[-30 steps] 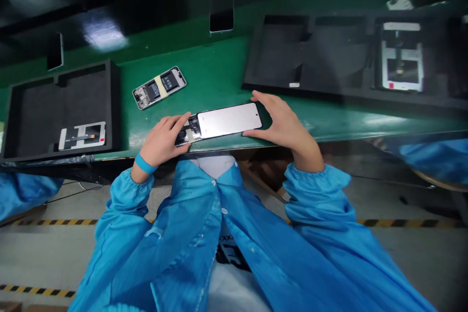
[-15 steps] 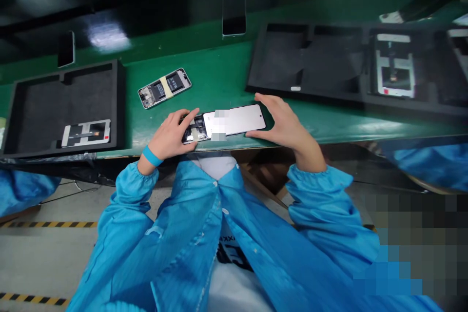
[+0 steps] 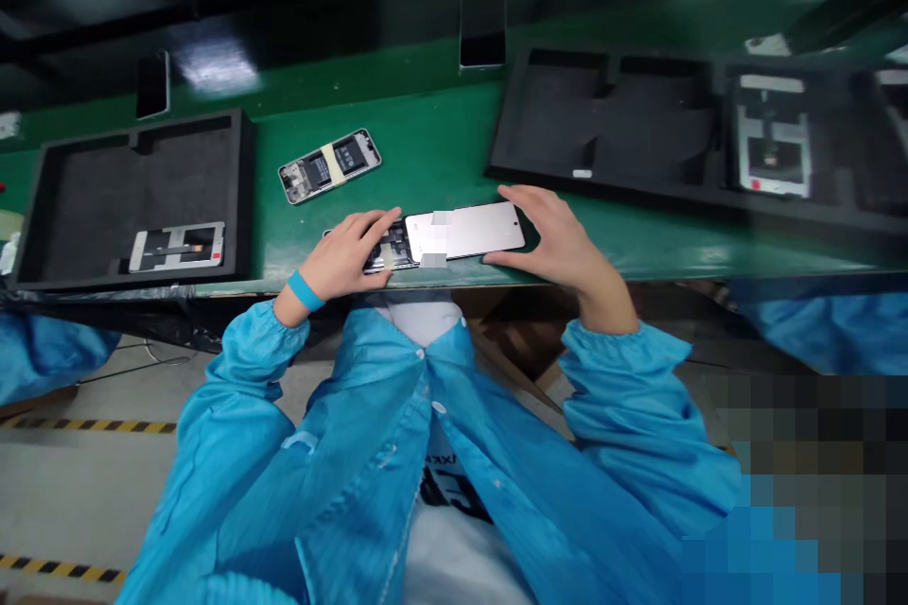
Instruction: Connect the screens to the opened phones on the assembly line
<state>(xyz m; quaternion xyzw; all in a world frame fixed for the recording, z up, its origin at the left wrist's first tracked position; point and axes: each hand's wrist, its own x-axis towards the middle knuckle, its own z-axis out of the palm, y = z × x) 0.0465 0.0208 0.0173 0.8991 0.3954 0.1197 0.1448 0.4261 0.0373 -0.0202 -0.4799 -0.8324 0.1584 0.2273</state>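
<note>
My left hand (image 3: 347,250), with a blue wristband (image 3: 306,291) on its wrist, lies across the exposed internals of an opened smartphone body (image 3: 389,248). My right hand (image 3: 560,236) grips the far end of a pale-backed phone display panel (image 3: 468,232) between thumb and fingers. The panel lies flat, its near end meeting the phone body under my left fingers. Part of the panel is blurred out. A second opened phone body (image 3: 330,165) with a taped battery lies on the green bench (image 3: 440,146) beyond my hands.
Black foam trays stand left (image 3: 43,208) and right (image 3: 602,123) on the bench, each holding a phone frame or part (image 3: 176,247). Dark phones (image 3: 482,28) stand along the back. Co-workers' blue sleeves (image 3: 43,359) show at both sides. The floor below has striped tape.
The whole scene has shifted slightly right in view, with my hands and the phone moving along. My left fingers lie somewhat flatter across the phone body.
</note>
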